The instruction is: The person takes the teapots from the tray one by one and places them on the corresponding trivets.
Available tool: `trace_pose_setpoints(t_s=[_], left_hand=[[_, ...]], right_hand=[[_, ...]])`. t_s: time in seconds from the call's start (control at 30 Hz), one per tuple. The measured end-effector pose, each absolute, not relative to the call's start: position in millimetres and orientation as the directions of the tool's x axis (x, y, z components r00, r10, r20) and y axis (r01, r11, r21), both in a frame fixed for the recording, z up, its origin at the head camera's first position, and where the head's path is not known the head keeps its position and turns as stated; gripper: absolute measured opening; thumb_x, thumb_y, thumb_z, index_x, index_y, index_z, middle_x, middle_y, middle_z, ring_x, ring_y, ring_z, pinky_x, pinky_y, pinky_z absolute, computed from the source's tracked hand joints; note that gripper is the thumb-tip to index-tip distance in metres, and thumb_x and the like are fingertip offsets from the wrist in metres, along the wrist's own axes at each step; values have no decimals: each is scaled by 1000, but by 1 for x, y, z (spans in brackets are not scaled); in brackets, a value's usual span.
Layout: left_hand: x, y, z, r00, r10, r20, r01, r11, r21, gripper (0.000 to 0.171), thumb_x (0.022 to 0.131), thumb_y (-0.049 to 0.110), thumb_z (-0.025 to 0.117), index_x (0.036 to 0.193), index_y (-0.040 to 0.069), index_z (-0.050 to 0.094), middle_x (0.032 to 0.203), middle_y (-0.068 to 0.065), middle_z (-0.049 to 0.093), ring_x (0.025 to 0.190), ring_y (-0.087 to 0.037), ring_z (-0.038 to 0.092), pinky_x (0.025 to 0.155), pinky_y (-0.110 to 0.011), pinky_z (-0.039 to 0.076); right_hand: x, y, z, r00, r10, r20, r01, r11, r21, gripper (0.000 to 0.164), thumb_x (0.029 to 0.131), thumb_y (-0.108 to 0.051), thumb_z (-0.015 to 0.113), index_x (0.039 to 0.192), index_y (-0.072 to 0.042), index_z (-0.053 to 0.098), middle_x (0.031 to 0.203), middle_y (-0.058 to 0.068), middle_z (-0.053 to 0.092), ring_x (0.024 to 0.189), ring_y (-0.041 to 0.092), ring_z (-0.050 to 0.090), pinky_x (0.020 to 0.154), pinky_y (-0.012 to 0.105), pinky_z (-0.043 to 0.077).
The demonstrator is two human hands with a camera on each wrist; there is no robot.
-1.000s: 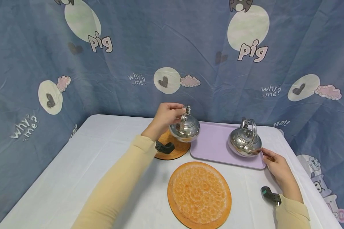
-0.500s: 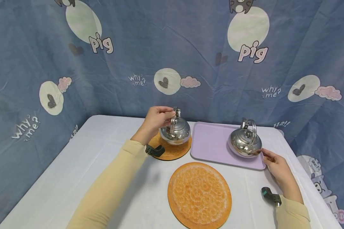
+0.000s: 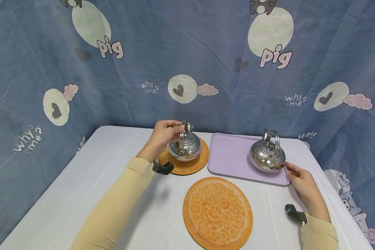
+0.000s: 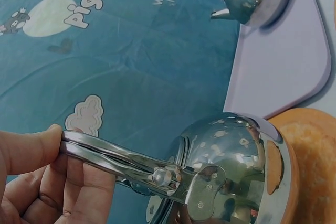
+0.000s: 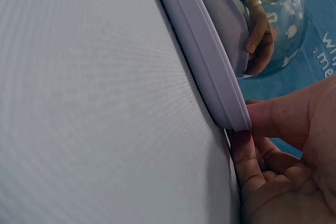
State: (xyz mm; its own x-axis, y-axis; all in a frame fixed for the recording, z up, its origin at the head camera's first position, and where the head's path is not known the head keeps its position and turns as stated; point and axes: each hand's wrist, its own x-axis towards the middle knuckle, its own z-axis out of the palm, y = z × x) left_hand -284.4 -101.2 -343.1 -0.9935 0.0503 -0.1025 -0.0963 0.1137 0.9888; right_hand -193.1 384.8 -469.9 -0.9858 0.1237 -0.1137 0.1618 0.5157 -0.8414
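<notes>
My left hand (image 3: 164, 134) grips the upright handle of a shiny steel teapot (image 3: 185, 146), thumb and fingers around the loop as the left wrist view shows. That teapot is upright, close over a round orange placemat (image 3: 182, 169) at the back of the table. A second steel teapot (image 3: 267, 156) stands on the right part of a lilac tray (image 3: 228, 158). My right hand (image 3: 307, 185) pinches the tray's near right corner, with the thumb (image 5: 278, 116) on the rim and a finger beneath it in the right wrist view.
Another round placemat (image 3: 218, 211), with an orange-slice-like pattern, lies on the white tablecloth (image 3: 137, 208) in front of the tray. A blue printed curtain (image 3: 187, 52) hangs right behind the table and along both sides.
My left hand has carried the teapot left and lower, from beside the tray's left edge to over the back placemat. My right hand, the tray and the other teapot have not moved.
</notes>
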Motion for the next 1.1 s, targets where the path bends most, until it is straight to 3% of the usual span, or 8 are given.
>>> trace_pose_setpoints(t_s=[0.5,0.97,1.1], left_hand=[[-282,-110,-352,-994,44,-101,-95,136,986,36,106,18,71,140,6,70,129,-9,71,97,-12,69,89,-29,64],[-281,-107,-349,-995,19,-94,-90,167,982,32,104,17,73,134,3,72,120,-7,70,90,-12,68,83,-28,65],[-280,-108,-349,-995,22,-100,-95,172,981,33,104,17,72,134,3,72,114,-5,70,87,-11,69,79,-26,64]], right_hand=[[-193,386,-470,-987,110,-118,159,519,-840,55,114,-7,46,164,8,32,162,33,40,112,-12,38,84,-1,38],[-194,387,-470,-989,123,-81,134,526,-840,54,111,-1,49,160,13,35,151,35,49,99,-19,42,81,0,44],[-194,387,-469,-987,120,-102,150,519,-842,55,111,-1,47,162,12,32,157,36,45,106,-17,41,83,-2,42]])
